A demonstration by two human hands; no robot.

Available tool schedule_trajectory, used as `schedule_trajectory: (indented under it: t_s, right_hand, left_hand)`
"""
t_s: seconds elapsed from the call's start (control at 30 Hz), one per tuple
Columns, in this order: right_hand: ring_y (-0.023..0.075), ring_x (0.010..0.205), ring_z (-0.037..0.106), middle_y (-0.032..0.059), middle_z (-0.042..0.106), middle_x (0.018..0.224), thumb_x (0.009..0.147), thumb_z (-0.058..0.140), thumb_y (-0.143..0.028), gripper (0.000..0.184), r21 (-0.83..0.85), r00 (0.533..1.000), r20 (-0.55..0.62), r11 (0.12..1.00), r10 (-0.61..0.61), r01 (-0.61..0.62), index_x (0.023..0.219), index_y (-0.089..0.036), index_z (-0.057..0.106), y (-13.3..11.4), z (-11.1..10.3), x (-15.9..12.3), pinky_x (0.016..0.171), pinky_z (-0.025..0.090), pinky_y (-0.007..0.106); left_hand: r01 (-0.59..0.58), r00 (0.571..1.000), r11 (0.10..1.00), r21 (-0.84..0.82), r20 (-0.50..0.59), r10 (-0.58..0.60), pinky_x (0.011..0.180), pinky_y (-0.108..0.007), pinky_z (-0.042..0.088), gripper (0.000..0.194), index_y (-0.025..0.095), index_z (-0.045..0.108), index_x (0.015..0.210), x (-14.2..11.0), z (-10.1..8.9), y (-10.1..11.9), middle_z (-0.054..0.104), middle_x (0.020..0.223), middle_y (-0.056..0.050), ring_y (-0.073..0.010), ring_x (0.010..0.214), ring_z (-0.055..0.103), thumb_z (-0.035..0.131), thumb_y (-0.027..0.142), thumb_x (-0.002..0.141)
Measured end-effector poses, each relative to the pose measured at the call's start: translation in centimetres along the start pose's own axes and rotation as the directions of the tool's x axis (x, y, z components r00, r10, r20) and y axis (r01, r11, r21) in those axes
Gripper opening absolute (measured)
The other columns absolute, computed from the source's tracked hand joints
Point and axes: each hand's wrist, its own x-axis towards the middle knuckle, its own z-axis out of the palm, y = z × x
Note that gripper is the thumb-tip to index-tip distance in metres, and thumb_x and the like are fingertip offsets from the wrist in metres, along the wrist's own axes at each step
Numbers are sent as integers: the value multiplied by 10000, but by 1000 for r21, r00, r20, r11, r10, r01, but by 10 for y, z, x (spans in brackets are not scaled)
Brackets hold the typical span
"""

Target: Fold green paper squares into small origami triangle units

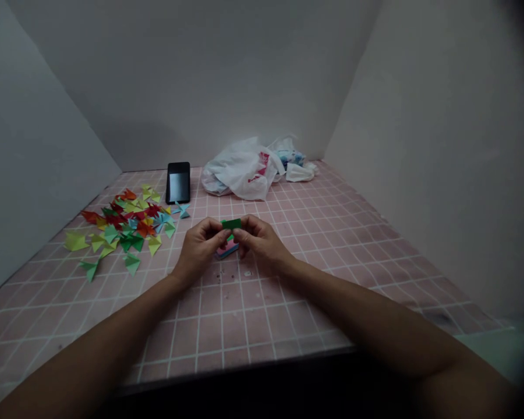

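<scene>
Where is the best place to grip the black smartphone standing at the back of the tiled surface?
Take the black smartphone by its two long edges, on the upper half, coming from the front right. It stands tilted back with its screen toward the viewer, so those edges are free, while folded paper pieces crowd its front left.

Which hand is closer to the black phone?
Left. The left hand is in front of the phone and slightly to its right; the right hand is farther right.

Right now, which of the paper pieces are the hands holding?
The green paper strip, pinched between left hand and right hand; the pointed folded pieces heaped to the left lie loose on the tiled surface.
</scene>
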Motion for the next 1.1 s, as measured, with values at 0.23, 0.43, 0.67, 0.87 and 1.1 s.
schedule_trajectory:
  t_s: [0.23, 0.43, 0.67, 0.87, 1.1]
  right_hand:
    - [77, 507, 549, -42, 608, 680, 856, 690, -340, 187, -50, 1000, -18, 998, -24, 23, 807, -189, 593, 3, -3, 1, 504, 470, 220]
    - [73, 491, 527, -55, 583, 639, 836, 704, -326, 190, -51, 998, -50, 998, -37, 34, 768, -192, 590, 3, -1, 1, 496, 443, 215]
    - [76, 514, 536, -47, 590, 665, 836, 713, -338, 184, -48, 998, -45, 998, -39, 37, 786, -190, 615, 3, 0, 1, 506, 451, 219]
    - [77, 499, 536, -52, 574, 630, 840, 712, -359, 225, -56, 998, -50, 998, -28, 25, 751, -192, 591, 6, -1, 1, 507, 447, 222]
    - [84, 516, 533, -43, 583, 626, 851, 697, -352, 217, -73, 998, -54, 997, -28, 24, 745, -197, 588, 3, 1, -1, 522, 442, 230]
  left_hand:
    - [-3, 999, 998, -66, -39, 0, 584, -224, 505, 269, 175, 612, 834, -1, 3, 7, 622, 732, 36, -104, 605, 610, 808, 334, 741]
    - [-55, 996, 998, -21, -65, 54, 585, -218, 503, 229, 172, 632, 809, 0, 1, 8, 618, 714, 29, -101, 606, 598, 794, 325, 753]
    - [-92, 992, 996, -1, -90, 91, 615, -222, 525, 201, 175, 653, 818, -2, 2, 8, 642, 736, 18, -107, 638, 617, 794, 301, 751]
    - [-135, 985, 988, 74, -95, 141, 657, -232, 560, 159, 180, 674, 832, -2, 1, 7, 678, 768, 7, -121, 683, 655, 773, 291, 777]
    - [-157, 979, 979, 131, -112, 171, 663, -245, 568, 164, 186, 667, 865, -4, 1, 6, 686, 784, 3, -133, 695, 665, 762, 299, 791]
